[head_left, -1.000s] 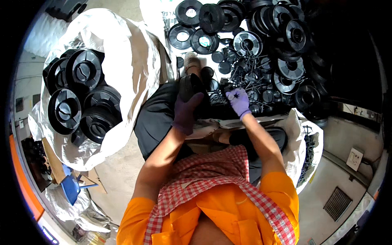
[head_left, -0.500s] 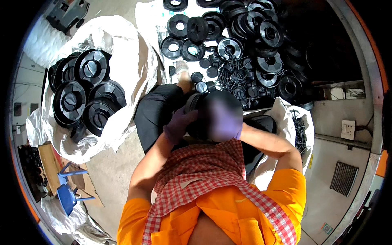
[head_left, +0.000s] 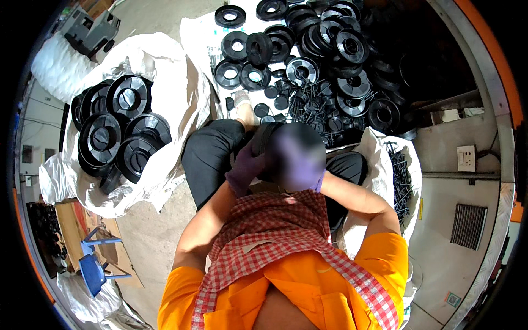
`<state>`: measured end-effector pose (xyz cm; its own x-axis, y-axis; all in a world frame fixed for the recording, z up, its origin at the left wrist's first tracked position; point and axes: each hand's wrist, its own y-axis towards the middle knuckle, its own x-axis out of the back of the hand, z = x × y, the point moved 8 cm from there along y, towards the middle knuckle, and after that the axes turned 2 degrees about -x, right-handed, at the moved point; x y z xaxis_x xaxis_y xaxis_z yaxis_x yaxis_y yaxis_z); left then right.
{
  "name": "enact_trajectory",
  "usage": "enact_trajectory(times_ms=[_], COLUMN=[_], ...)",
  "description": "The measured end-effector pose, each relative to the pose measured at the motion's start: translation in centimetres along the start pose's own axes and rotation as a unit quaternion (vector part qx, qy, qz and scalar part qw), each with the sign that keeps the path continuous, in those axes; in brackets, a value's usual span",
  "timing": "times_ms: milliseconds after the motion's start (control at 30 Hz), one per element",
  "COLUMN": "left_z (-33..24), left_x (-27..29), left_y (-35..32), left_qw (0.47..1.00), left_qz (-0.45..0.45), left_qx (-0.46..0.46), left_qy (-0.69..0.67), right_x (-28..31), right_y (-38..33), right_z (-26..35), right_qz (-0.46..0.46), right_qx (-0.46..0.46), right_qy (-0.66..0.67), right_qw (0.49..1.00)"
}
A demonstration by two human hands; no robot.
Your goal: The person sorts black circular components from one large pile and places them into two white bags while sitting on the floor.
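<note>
Since the earlier frame both hands have come up from the parts pile to the lap, and the black round part came with them; the right hand now shows as a motion-blurred purple blob.

Left to right:

- Far left: white sack (head_left: 165, 71) open on the floor, holding a stack of large black discs (head_left: 118, 129) that reaches to its left edge.
- Lower left corner of the floor: blue stool (head_left: 93, 264) beside flattened cardboard (head_left: 66, 231).
- Centre: left hand (head_left: 245, 168) in a purple glove, fingers curled onto the left side of the black round part (head_left: 264, 144). The part sits above the lap, between the two hands and just over the black trouser knee (head_left: 212, 151). Most of it is hidden.
- Right hand (head_left: 297, 159), also purple-gloved, pressed against the right side of the same part. Blur hides the fingers, so I cannot tell whether it is clamped or only touching. The hands are close together with the part between them.
- Above the hands: white sheet (head_left: 201, 38) on the floor, with black rings (head_left: 237, 45) along its left edge and a dense pile of black spools (head_left: 344, 60) running to its right edge. Thin black pins (head_left: 308, 102) lie at the near edge of the pile, just past the foot (head_left: 242, 107).
- Right: second white sack (head_left: 385, 159) beside the right knee, with dark thin rods (head_left: 401, 181) inside along its right wall.
- Far right: wall socket (head_left: 466, 158) and vent grille (head_left: 468, 226).
</note>
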<state>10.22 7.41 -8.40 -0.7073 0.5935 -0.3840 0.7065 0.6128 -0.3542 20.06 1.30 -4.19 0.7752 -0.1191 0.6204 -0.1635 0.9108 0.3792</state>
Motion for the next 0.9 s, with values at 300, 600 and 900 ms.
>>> enact_trajectory(times_ms=[300, 600, 900], left_z=[0.6, 1.8, -7.9], left_x=[-2.5, -1.1, 5.6], left_y=[-1.3, 0.5, -2.9], left_qw=[0.945, 0.998, 0.800], left_qz=[-0.026, -0.030, -0.281], left_qx=[-0.171, -0.059, -0.335], left_qy=[0.279, 0.005, 0.411], right_x=[-5.6, -0.2, 2.3], right_y=[-2.9, -0.5, -0.3], right_z=[-5.9, -4.7, -18.5], right_qz=[-0.027, 0.160, 0.006], right_qx=[-0.361, -0.141, -0.428], right_qy=[0.599, 0.047, 0.139], right_qw=[0.715, 0.976, 0.893])
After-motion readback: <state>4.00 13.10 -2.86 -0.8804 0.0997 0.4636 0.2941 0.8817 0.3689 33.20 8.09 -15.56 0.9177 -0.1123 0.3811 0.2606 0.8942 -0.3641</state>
